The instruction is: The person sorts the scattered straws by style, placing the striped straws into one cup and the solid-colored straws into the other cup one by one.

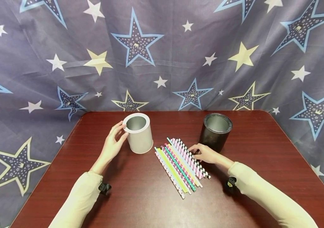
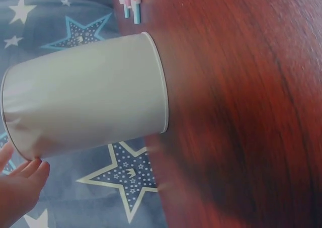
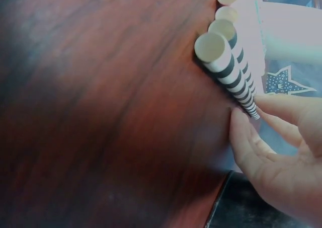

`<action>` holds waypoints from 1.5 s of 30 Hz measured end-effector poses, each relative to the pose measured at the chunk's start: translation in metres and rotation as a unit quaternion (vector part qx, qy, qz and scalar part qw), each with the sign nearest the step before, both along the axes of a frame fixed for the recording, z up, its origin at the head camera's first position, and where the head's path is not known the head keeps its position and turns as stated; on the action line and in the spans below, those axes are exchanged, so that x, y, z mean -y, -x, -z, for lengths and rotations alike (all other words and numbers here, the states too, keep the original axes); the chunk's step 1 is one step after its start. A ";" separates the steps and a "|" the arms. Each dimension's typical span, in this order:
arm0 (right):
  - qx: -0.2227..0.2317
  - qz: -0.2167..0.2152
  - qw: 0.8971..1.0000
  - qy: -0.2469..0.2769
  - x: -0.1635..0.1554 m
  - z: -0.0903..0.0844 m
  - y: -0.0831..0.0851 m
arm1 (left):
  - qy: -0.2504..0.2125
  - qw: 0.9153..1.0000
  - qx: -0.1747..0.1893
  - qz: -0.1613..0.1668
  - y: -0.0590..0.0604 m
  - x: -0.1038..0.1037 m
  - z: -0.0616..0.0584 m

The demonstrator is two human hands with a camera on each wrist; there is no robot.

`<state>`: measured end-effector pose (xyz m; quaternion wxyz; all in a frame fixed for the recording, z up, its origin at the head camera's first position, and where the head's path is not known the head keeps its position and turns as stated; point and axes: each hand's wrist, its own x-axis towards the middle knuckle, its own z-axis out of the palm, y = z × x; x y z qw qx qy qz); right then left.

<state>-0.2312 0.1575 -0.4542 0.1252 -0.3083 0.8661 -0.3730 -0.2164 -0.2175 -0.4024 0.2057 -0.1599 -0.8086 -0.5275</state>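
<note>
My left hand (image 1: 113, 142) touches the near-left rim of a white can (image 1: 140, 139), its fingertips resting on the edge. The can stands upright with its mouth facing up, and nothing shows inside. In the left wrist view, the fingertips (image 2: 37, 170) meet the can's rim. A row of patterned paper straws (image 1: 176, 167) lies flat on the table. At the row's right edge, my right hand (image 1: 204, 153) pinches a black-and-white striped straw (image 3: 234, 79) between thumb and fingers. Another striped straw lies right beside it. A black can (image 1: 214, 136) stands upright just behind this hand.
The dark red wooden table (image 1: 139, 202) runs back to a grey curtain (image 1: 162, 63) printed with stars. Between the two cans lie the straws, in pink, green, yellow, blue and dotted patterns. Small black devices sit at both wrists.
</note>
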 end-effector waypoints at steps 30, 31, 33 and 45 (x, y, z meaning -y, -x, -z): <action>-0.032 -0.010 0.999 -0.027 0.005 -0.001 0.008 | -0.121 0.987 0.110 -0.005 -0.004 -0.019 -0.013; -0.031 -0.007 0.999 -0.028 0.006 -0.001 0.007 | -0.121 0.986 0.111 -0.006 -0.005 -0.019 -0.013; -0.030 0.000 0.999 -0.029 0.006 -0.002 0.007 | -0.119 0.987 0.109 -0.007 -0.005 -0.019 -0.012; -0.014 0.031 0.999 0.035 0.008 -0.011 0.001 | -0.113 0.989 0.098 -0.005 -0.004 -0.020 -0.009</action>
